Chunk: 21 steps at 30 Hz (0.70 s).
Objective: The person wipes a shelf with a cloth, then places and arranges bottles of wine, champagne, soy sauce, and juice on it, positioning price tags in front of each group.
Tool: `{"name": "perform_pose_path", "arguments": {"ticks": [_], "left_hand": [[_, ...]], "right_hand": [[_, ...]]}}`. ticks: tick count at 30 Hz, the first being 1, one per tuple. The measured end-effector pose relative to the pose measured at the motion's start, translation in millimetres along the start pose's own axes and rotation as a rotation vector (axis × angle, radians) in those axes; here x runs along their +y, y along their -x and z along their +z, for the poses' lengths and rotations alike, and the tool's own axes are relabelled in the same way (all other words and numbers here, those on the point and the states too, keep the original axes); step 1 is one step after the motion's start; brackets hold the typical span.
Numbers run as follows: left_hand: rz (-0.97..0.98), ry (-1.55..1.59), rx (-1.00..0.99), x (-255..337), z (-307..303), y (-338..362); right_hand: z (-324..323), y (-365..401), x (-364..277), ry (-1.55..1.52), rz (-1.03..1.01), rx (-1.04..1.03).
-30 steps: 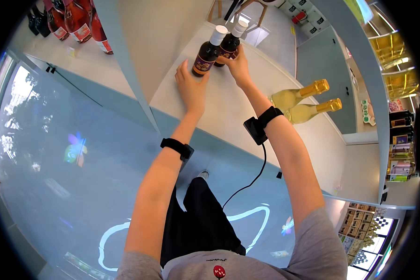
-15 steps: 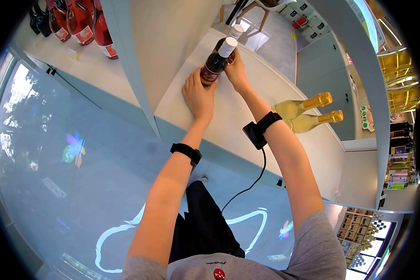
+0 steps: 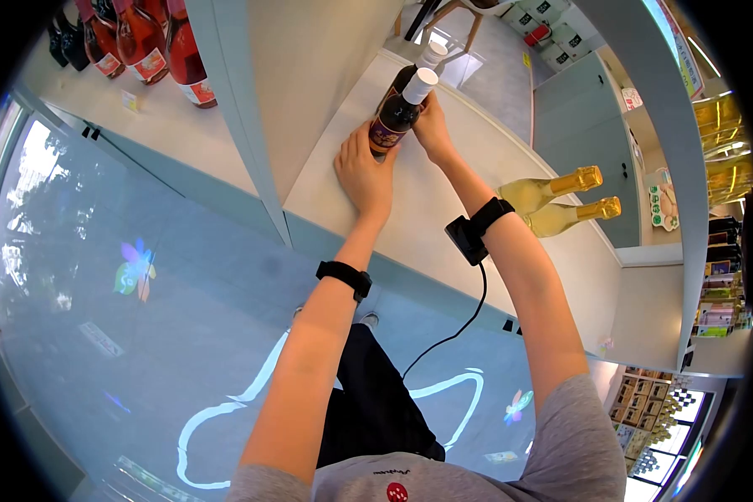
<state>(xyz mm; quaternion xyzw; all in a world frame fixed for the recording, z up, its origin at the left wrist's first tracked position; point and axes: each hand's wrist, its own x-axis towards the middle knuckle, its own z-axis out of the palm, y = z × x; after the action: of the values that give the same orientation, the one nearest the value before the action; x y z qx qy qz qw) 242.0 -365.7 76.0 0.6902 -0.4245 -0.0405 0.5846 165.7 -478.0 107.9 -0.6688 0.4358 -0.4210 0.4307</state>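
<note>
Two dark wine bottles with white caps stand close together on a pale shelf (image 3: 468, 222). The nearer wine bottle (image 3: 390, 127) has a purple and orange label. Behind it, the second bottle (image 3: 400, 80) is mostly covered. My left hand (image 3: 366, 173) is closed around the lower part of the nearer bottle, thumb at its front. On the far right side of that bottle, my right hand (image 3: 432, 127) has its fingers curled against it, fingertips hidden behind the glass.
Two clear bottles with gold foil tops (image 3: 552, 188) stand beside my right forearm. A dividing panel (image 3: 305, 75) rises left of the bottles. Red bottles (image 3: 146, 46) fill the neighbouring shelf. A black cable (image 3: 452, 335) hangs from the device on my right wrist.
The view has shifted slightly, so the shelf, hands and bottles appear a little further right. Both hands keep their places at the nearer bottle.
</note>
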Motion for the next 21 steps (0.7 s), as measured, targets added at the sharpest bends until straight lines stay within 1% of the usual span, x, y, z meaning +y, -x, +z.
{"name": "perform_pose_path", "arguments": {"ticks": [2, 5, 8, 11, 14, 17, 20, 21], "left_hand": [[0.002, -0.004, -0.001, 0, 0, 0], [0.001, -0.007, -0.004, 0, 1, 1], [-0.027, -0.038, -0.016, 3, -1, 1], [-0.05, -0.038, -0.031, 3, 0, 1], [-0.046, -0.026, -0.033, 2, 1, 1], [-0.045, -0.035, -0.04, 2, -1, 3], [-0.037, -0.044, -0.039, 0, 1, 2], [-0.034, -0.046, -0.037, 1, 0, 2]], "right_hand": [[-2, -3, 8, -0.013, -0.023, -0.001], [-4, -3, 8, 0.0, -0.004, -0.052], [-7, -5, 16, 0.076, 0.016, -0.077], [-5, 5, 8, 0.061, 0.078, -0.101], [-6, 6, 9, 0.003, 0.08, -0.106], [-6, 8, 6, -0.002, 0.055, -0.108], [-5, 4, 20, 0.038, -0.055, -0.038], [-5, 3, 20, 0.032, -0.057, -0.041]]}}
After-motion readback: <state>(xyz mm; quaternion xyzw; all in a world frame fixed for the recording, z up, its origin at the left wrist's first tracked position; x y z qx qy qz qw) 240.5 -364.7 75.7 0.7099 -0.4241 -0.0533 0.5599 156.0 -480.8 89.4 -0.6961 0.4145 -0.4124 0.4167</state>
